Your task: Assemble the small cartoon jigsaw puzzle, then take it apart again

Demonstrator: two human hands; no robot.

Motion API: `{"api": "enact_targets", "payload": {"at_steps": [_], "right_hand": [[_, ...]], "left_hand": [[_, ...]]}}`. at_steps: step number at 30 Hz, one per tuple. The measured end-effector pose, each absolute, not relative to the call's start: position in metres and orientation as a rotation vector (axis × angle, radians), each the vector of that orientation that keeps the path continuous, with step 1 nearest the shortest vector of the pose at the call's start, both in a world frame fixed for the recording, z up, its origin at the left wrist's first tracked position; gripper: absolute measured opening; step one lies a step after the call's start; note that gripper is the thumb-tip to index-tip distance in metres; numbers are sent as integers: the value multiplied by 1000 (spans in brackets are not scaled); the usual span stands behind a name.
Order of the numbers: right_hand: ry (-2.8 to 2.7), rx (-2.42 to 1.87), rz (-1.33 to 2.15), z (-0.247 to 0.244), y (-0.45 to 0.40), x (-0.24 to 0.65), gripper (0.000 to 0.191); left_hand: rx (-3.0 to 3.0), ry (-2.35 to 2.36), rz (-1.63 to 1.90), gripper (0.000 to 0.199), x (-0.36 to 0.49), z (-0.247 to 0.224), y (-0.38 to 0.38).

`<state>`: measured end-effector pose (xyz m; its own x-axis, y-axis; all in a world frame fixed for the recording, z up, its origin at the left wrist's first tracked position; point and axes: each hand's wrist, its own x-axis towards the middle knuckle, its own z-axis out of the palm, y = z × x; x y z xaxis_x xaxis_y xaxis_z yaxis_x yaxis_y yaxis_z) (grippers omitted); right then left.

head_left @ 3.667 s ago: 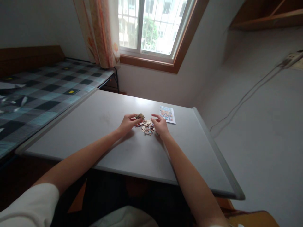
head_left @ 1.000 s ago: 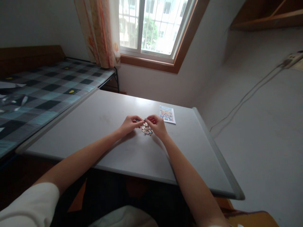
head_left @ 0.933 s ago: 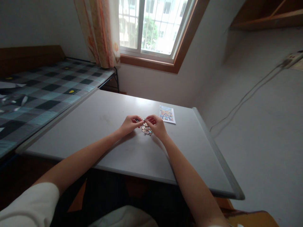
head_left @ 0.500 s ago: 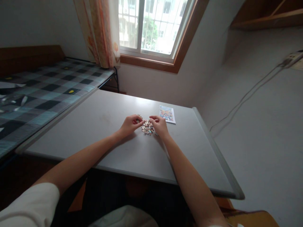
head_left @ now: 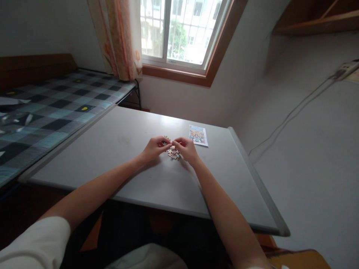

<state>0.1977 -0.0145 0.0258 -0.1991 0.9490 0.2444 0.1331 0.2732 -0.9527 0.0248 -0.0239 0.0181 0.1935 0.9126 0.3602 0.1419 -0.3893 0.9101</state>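
Puzzle pieces (head_left: pixel 174 154) lie in a small pile on the grey table (head_left: pixel 157 183). Over the pile's left side, my left hand (head_left: pixel 155 147) is closed, its fingertips pinched on something too small to make out. My right hand (head_left: pixel 186 148) is closed too, above the pile's right side, and its fingertips meet those of my left hand; what it pinches is hidden. A few more pieces show just behind my left fingers. Behind my right hand lies a printed picture sheet (head_left: pixel 198 135) with a colourful design.
On the left, a bed with a checked cover (head_left: pixel 58 104) stands against the table. A curtain (head_left: pixel 120 41) hangs beside the window at the back. A cable (head_left: pixel 291 114) runs down the right wall. A yellowish seat (head_left: pixel 300 259) is at the lower right.
My right hand has moved left, and its fingertips have come together with those of my left hand. My left hand has hardly moved.
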Motion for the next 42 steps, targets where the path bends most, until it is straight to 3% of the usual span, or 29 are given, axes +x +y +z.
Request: {"api": "enact_targets", "payload": {"at_steps": [7, 12, 16, 26, 33, 42], "right_hand": [[-1488, -1171, 1048, 19, -7, 203, 32], [-1564, -1247, 888, 15, -4, 204, 33], [-1630, -1093, 995, 19, -10, 200, 39], [-1606, -1098, 1068, 20, -14, 198, 38], [-1604, -1078, 1053, 22, -14, 197, 43], [-1642, -1029, 1061, 18, -12, 199, 43]], "left_hand": [[1549, 1015, 1343, 22, 26, 19, -22], [1460, 953, 1350, 55, 27, 18, -23], [1477, 880, 1241, 63, 27, 17, -25], [1473, 880, 1255, 66, 25, 16, -24], [1477, 961, 1254, 40, 23, 19, -22], [1507, 966, 1228, 42, 24, 21, -23]]}}
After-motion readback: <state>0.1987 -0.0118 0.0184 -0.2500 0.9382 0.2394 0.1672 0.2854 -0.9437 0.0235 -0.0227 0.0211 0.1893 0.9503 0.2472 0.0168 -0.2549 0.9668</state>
